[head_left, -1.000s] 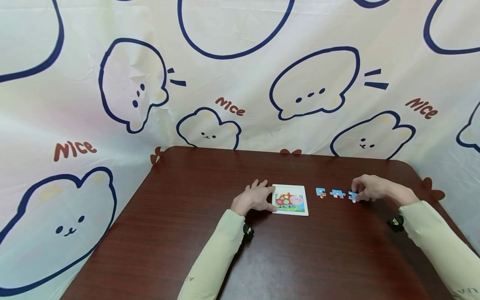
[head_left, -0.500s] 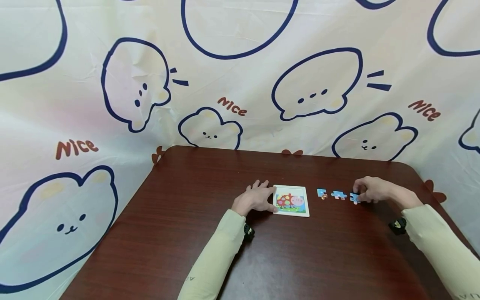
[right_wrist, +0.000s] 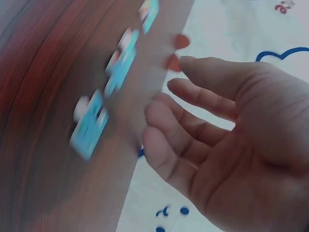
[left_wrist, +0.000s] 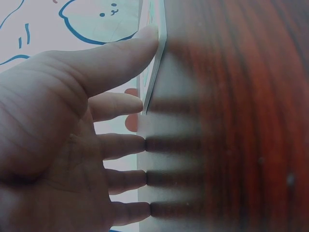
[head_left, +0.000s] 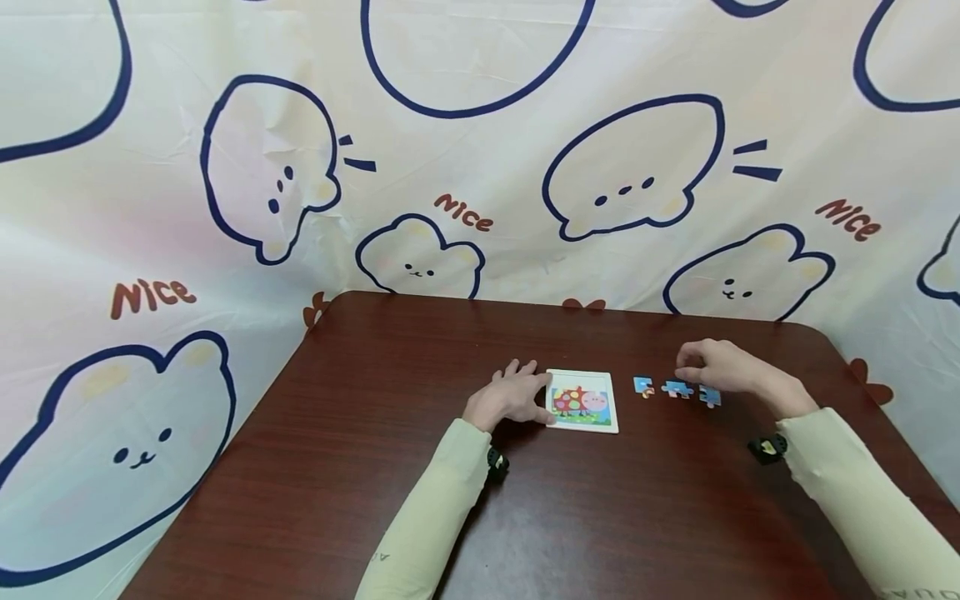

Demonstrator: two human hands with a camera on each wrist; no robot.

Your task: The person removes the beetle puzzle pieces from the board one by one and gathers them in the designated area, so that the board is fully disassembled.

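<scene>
Puzzle board (head_left: 588, 381) lies flat on the brown table (head_left: 585, 517) in front of me, white-rimmed, a pale strip along its far side and a picture nearer me with a pink round face and a spotted red body. My left hand (head_left: 512, 395) is at its left edge: the thumb touches the near end of that edge and the forefinger the far end, with the other fingers straight and spread just beyond. This grip is wide and pinches nothing.

To the right of the board, near it but apart, three blue puzzle pieces lie in a row: the left piece (head_left: 642, 386), the middle piece (head_left: 677, 388) and the right piece (head_left: 709, 397), which sits just beside the middle one. My right hand (head_left: 723, 367) hangs above the middle and right pieces, well clear of the table. Its fingers are loosely bent, with a gap between thumb and fingertips, and this grip has hold of nothing. From my right wrist the pieces look blurred.

I wear light sleeves (head_left: 435, 512), and a small black device (head_left: 768, 448) shows at my right wrist. Behind the table hangs a pale cloth (head_left: 517, 258) printed with blue-outlined bears and the word "Nice" in red-brown.
</scene>
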